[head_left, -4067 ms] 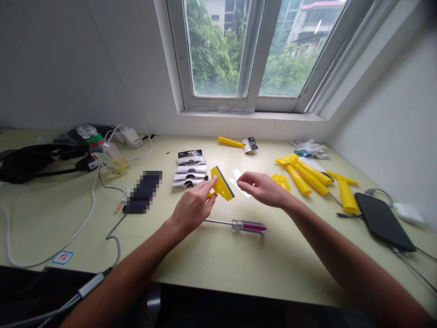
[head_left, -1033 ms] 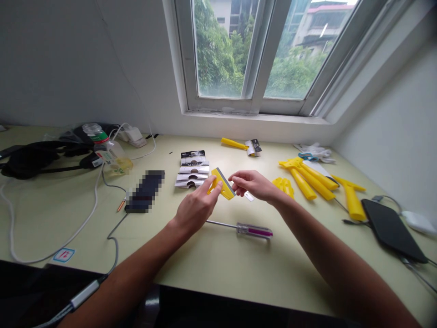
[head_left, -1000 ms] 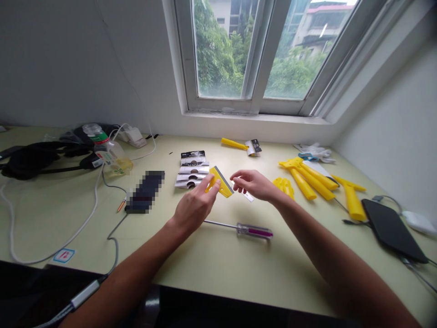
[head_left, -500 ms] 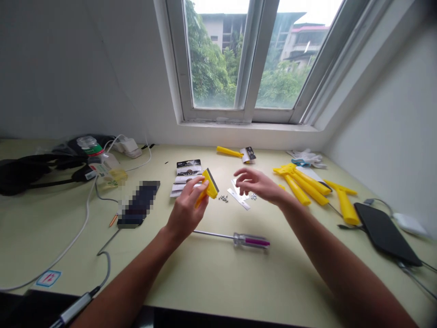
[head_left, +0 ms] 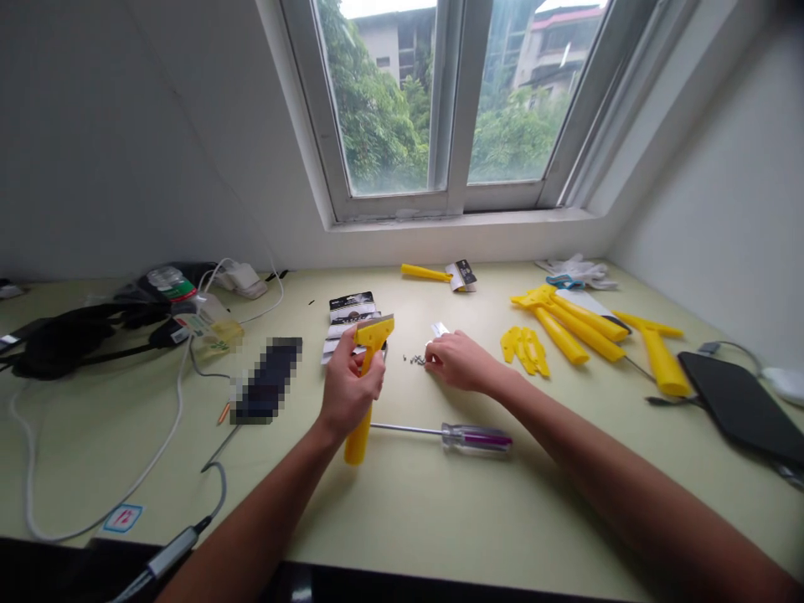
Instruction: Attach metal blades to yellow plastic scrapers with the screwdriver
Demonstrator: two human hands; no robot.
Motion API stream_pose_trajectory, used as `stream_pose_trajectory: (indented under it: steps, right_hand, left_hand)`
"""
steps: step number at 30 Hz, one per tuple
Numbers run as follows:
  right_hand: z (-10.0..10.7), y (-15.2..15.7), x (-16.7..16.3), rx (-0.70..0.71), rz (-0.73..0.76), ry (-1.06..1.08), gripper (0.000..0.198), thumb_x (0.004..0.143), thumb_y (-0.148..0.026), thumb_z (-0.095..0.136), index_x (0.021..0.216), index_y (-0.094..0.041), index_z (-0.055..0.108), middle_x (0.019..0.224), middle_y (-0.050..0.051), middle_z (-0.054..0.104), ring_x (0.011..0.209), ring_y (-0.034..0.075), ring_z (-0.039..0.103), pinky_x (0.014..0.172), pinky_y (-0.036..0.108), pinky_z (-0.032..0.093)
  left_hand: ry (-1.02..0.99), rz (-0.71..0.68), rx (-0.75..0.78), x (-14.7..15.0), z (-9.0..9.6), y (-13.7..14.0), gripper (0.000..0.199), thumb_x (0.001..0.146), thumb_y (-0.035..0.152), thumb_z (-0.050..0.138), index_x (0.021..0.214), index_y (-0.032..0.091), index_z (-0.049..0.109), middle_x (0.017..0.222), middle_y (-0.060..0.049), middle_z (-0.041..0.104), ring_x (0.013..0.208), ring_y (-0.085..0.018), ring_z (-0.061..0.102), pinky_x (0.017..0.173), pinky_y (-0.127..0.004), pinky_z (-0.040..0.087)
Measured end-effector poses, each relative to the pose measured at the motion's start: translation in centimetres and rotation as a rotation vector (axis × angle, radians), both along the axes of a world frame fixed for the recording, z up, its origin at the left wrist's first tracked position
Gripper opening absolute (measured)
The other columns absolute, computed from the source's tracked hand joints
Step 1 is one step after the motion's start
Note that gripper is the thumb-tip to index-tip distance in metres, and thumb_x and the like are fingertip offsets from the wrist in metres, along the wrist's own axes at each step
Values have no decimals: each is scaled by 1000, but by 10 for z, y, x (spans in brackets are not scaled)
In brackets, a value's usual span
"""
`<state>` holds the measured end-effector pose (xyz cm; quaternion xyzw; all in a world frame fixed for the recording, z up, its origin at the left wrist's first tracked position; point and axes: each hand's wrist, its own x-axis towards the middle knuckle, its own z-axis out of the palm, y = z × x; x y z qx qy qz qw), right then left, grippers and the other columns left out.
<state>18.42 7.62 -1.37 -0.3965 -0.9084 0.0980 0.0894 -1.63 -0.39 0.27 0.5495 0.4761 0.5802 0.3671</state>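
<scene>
My left hand (head_left: 352, 377) is closed around a yellow scraper (head_left: 375, 333), its head up and its handle pointing down toward the desk. A dark blade edge runs along the top of the head. Down at the desk, my right hand (head_left: 461, 360) has its fingertips pinched together beside a small pile of screws (head_left: 417, 359); what is between them is hidden. Behind that hand lies a white blade strip (head_left: 439, 328), partly covered. A screwdriver (head_left: 477, 439) with a clear and purple handle rests in front of both hands.
Flat yellow plates (head_left: 526, 350) and several yellow scraper handles (head_left: 565, 327) lie to the right, near a black power bank-like slab (head_left: 741, 406). Black-and-white packaging cards (head_left: 350, 306) are behind my left hand. A phone (head_left: 270, 378) and cables are on the left.
My right hand has come down to the screws and its fingers have closed. My left hand has turned the scraper so its head is nearly level and the handle shows below.
</scene>
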Motion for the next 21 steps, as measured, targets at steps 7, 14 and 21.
stream_pose_trajectory:
  steps: [7,14,21]
  right_hand:
    - [8,2,8,-58,-1,16,11,78,-20,54,71,-20,62,70,4,68,65,16,58,72,31,40]
    - [34,2,21,-313,23,310,1,71,-21,59,72,-20,59,70,-1,65,63,13,58,60,25,44]
    - [78,-20,26,-391,122,462,20,79,-39,67,83,-19,67,76,2,70,68,13,63,62,23,48]
  left_hand:
    - [-295,-211,-98,-1,5,-1,22,83,27,61,100,18,51,69,5,50,45,-3,43,34,-13,34]
    - [-403,-368,-153,-5,10,-4,20,85,26,58,103,20,50,63,7,46,41,-2,34,34,-11,30]
    - [-403,-405,-162,-4,10,-6,32,84,27,60,114,20,49,67,6,49,41,-2,36,34,-11,32]
